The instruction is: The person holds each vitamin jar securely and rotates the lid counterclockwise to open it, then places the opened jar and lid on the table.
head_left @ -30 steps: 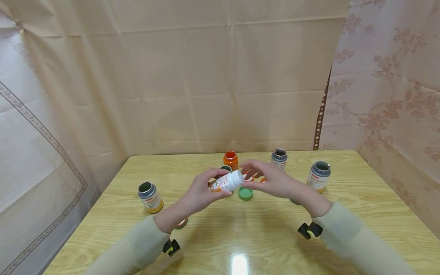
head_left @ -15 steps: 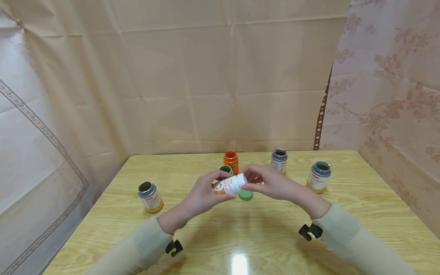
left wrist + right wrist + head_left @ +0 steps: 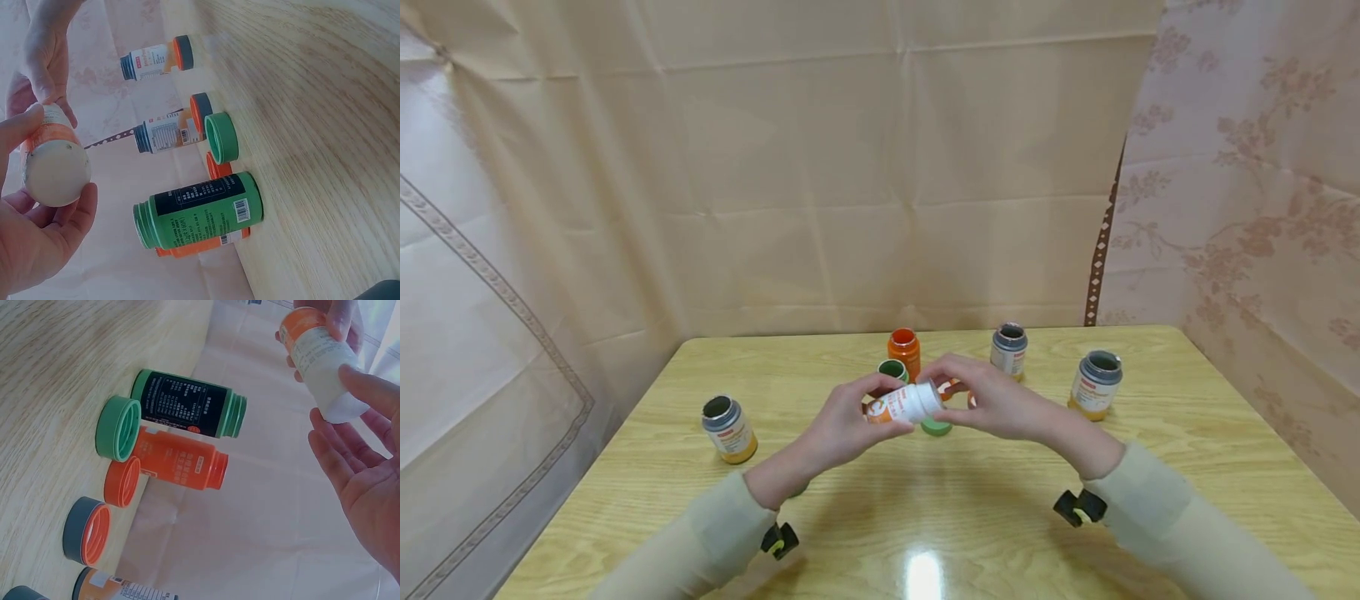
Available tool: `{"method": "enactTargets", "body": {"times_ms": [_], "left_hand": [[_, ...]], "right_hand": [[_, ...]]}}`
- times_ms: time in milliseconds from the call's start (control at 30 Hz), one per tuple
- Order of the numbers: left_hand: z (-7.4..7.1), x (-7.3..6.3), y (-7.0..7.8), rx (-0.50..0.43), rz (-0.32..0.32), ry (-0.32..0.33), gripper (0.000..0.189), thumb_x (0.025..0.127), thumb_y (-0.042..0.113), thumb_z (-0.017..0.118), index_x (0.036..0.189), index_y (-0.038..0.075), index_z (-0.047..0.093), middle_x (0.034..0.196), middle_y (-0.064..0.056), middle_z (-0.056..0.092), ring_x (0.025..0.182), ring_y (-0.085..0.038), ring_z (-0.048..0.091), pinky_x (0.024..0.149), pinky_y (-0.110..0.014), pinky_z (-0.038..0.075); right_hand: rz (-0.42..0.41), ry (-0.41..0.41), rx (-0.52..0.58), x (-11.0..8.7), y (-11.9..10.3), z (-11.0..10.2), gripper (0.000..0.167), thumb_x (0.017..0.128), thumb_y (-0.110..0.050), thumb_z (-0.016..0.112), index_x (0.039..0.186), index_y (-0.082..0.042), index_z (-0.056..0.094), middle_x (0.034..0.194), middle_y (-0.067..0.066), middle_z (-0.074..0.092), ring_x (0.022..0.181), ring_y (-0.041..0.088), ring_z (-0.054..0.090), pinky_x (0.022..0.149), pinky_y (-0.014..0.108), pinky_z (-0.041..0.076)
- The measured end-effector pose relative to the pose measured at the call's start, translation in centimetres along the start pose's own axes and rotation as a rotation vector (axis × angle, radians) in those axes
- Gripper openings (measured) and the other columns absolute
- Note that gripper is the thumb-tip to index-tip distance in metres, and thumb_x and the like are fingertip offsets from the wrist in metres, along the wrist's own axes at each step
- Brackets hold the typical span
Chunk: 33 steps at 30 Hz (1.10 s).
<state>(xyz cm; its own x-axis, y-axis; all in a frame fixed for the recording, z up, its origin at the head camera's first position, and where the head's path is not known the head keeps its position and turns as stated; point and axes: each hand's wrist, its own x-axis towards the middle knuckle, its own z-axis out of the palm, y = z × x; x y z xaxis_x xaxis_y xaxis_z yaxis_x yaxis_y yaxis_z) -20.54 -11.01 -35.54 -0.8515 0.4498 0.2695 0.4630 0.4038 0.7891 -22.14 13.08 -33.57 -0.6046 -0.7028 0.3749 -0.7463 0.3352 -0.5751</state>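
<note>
My left hand grips a small white bottle with an orange label, held above the table. The bottle lies nearly level, its white cap end pointing right and slightly up. Thumb and fingers of my right hand are around the cap. In the left wrist view, the bottle's round white base faces the camera, with my left fingers curled round it. From the right wrist, the ribless white end shows between my right thumb and fingers.
An uncapped green jar and an orange jar stand behind my hands. Grey-necked jars stand at left, back right and right. A green lid, an orange lid and a grey-orange lid lie on the table.
The bottle has shifted slightly right and down. My right hand's fingers, earlier beside the cap, came onto it and have since changed their hold a little. Standing jars have not moved.
</note>
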Motion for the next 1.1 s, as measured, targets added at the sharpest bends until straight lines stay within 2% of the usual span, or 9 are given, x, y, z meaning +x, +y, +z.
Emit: {"method": "enactTargets", "body": {"times_ms": [133, 300, 500, 767, 1100], "left_hand": [[0.04, 0.03, -0.02, -0.006, 0.014, -0.007, 0.039, 0.078, 0.013, 0.083, 0.112, 0.008, 0.064, 0.104, 0.001, 0.064, 0.086, -0.024, 0.06, 0.068, -0.028, 0.053], [0.03, 0.0, 0.06, 0.006, 0.012, -0.014, 0.04, 0.077, 0.013, 0.084, 0.112, 0.01, 0.064, 0.105, 0.003, 0.064, 0.084, -0.015, 0.058, 0.069, -0.027, 0.054], [0.03, 0.0, 0.08, 0.019, 0.015, -0.025, 0.04, 0.078, 0.013, 0.083, 0.113, 0.01, 0.063, 0.105, 0.002, 0.064, 0.085, -0.014, 0.058, 0.07, -0.027, 0.053], [0.01, -0.06, 0.3, 0.016, 0.018, -0.03, 0.041, 0.077, 0.012, 0.084, 0.113, 0.009, 0.063, 0.106, 0.0, 0.064, 0.087, -0.015, 0.059, 0.071, -0.027, 0.053], [-0.01, -0.09, 0.49, 0.012, -0.011, -0.043, 0.041, 0.078, 0.013, 0.083, 0.114, 0.011, 0.063, 0.108, 0.001, 0.063, 0.089, -0.016, 0.058, 0.072, -0.028, 0.053]], "right_hand": [[0.038, -0.001, -0.006, -0.06, -0.2, -0.01, 0.044, 0.084, -0.014, 0.078, 0.122, -0.012, 0.056, 0.116, 0.0, 0.061, 0.102, 0.016, 0.059, 0.079, 0.033, 0.052], [0.128, -0.01, 0.005, -0.18, -0.53, -0.11, 0.048, 0.087, -0.028, 0.075, 0.128, -0.013, 0.053, 0.121, 0.003, 0.06, 0.103, 0.02, 0.06, 0.073, 0.034, 0.052], [0.203, -0.024, 0.032, -0.13, -0.7, -0.17, 0.041, 0.094, -0.033, 0.065, 0.128, -0.012, 0.054, 0.119, 0.003, 0.06, 0.1, 0.018, 0.059, 0.077, 0.035, 0.052], [0.192, -0.057, 0.035, -0.03, -0.14, -0.2, 0.03, 0.098, -0.031, 0.059, 0.121, -0.011, 0.06, 0.092, -0.005, 0.064, 0.083, 0.014, 0.059, 0.068, 0.031, 0.052], [0.187, -0.054, 0.037, -0.19, -0.23, -0.12, 0.03, 0.096, -0.03, 0.063, 0.12, -0.013, 0.061, 0.09, -0.008, 0.063, 0.081, 0.013, 0.059, 0.07, 0.032, 0.053]]}}
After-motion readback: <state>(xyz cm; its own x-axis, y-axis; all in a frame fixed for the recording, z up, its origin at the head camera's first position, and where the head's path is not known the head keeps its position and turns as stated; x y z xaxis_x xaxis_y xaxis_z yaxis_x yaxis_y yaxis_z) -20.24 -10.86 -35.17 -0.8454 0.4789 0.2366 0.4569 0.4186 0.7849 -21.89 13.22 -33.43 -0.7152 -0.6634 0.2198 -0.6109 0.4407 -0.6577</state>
